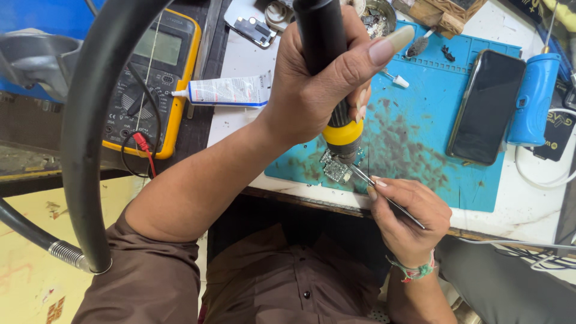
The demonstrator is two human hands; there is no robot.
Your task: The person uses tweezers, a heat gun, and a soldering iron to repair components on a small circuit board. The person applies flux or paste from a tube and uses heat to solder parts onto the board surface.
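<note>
Mat (pixel 420 126) blue, stained | left hand (pixel 312 90) grips hot-air wand (pixel 327 66) | right hand (pixel 411 213) pinches tweezers (pixel 384 195)

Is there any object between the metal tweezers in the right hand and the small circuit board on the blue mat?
Nothing visible blocks them. The thin metal tweezers in the right hand reach the small green circuit board directly; the black-and-yellow hot-air tool in the left hand stands above it.

A white workbench (pixel 240 60) carries a blue work mat (pixel 420 120) (stained dark near its middle) at centre. On the bench at ten o'clock lie a yellow multimeter (pixel 153 78) and a white glue tube (pixel 228 91); at three o'clock, a blue cylindrical tool (pixel 534 99).
</note>
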